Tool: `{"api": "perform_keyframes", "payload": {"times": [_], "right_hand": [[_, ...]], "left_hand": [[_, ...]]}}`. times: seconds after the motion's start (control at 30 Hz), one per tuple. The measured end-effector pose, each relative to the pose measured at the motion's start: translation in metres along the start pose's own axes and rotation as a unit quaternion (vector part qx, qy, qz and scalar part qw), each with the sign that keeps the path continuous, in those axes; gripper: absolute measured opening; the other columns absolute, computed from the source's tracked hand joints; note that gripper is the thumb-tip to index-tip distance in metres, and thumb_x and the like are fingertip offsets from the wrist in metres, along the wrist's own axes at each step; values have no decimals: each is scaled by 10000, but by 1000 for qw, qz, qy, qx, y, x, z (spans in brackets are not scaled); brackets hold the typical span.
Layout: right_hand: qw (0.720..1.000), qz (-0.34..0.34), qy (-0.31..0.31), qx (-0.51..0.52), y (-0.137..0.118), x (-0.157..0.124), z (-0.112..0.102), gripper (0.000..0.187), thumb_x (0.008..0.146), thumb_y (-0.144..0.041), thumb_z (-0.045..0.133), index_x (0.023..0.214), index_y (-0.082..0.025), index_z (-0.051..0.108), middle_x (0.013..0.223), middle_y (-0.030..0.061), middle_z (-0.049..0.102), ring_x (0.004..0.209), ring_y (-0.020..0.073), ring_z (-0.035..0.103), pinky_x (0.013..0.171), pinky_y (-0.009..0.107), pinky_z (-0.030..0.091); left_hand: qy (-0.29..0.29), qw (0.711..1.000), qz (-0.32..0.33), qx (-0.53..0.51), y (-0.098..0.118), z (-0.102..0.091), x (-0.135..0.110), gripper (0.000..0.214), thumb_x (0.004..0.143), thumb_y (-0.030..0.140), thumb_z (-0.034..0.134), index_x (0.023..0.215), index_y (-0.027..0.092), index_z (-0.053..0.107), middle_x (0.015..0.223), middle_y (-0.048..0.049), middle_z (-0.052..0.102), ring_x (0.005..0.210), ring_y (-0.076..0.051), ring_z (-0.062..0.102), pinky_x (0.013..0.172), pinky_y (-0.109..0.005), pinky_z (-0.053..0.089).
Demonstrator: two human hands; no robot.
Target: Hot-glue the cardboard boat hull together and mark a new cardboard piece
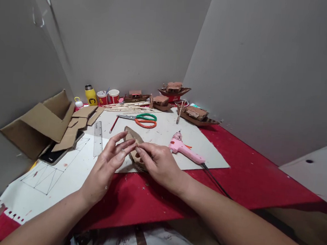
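Observation:
A small brown cardboard boat hull [133, 132] is between my hands, over the near edge of the white board, its pointed end facing away. My right hand [160, 163] is closed on its right side, thumb and forefinger pinched together near its middle. Whether a smaller piece sits in that pinch is hidden. On the left, my left hand [111, 161] has its fingers apart and slightly bent, the fingertips close to the hull and my right fingertips. A pink glue gun [186, 150] lies on the board to the right. Beyond the hull are scissors [146, 120] with green and orange handles.
Several cardboard model boats [198, 114] stand at the back, beside thin wooden sticks [125, 107], paper cups [114, 96] and a yellow bottle [91, 95]. Leftward are an open cardboard box [43, 124], a phone [53, 156], a clear ruler [98, 138] and a drawing sheet [71, 177].

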State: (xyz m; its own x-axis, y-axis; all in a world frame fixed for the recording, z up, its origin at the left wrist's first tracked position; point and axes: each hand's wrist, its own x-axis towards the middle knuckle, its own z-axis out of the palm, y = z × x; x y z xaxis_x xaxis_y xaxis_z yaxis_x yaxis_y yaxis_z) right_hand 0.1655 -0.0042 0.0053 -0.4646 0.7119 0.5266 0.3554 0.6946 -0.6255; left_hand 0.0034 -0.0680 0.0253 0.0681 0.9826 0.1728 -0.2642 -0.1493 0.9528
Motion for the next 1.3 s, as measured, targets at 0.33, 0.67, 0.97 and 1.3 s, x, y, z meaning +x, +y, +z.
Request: {"api": "perform_keyframes", "payload": {"times": [0.33, 0.67, 0.97, 1.3], "right_hand": [[999, -25, 8, -28, 3, 0, 0, 230, 969, -204, 407, 916, -175, 629, 769, 51, 675, 688, 156, 617, 677, 254, 455], [980, -109, 49, -161, 6, 0, -2, 277, 980, -207, 383, 922, -133, 643, 716, 68, 674, 624, 159, 606, 608, 257, 423], [981, -133, 83, -111, 7, -1, -3, 237, 965, -190, 443, 839, -139, 636, 679, 48, 654, 592, 132, 587, 588, 233, 423], [981, -109, 79, -143, 5, -2, -1, 247, 939, -180, 455, 751, -150, 611, 656, 45, 638, 589, 131, 574, 601, 229, 410]], "left_hand": [[-4, 1000, 27, 15, -9, 2, -1, 490, 923, 474, 504, 1382, 305, 481, 1437, -62, 514, 1381, -273, 402, 1173, -425, 244], [-46, 998, 39, -16, -15, 5, -3, 490, 972, 454, 408, 1435, 295, 401, 1489, -45, 456, 1419, -241, 334, 1195, -400, 196], [-61, 995, 39, -61, -13, 5, -4, 495, 981, 467, 366, 1441, 286, 389, 1492, -44, 456, 1431, -234, 311, 1209, -399, 160], [-36, 990, -23, -134, -6, 8, -1, 507, 963, 476, 411, 1409, 234, 432, 1436, -70, 522, 1394, -233, 385, 1205, -387, 169]]}}
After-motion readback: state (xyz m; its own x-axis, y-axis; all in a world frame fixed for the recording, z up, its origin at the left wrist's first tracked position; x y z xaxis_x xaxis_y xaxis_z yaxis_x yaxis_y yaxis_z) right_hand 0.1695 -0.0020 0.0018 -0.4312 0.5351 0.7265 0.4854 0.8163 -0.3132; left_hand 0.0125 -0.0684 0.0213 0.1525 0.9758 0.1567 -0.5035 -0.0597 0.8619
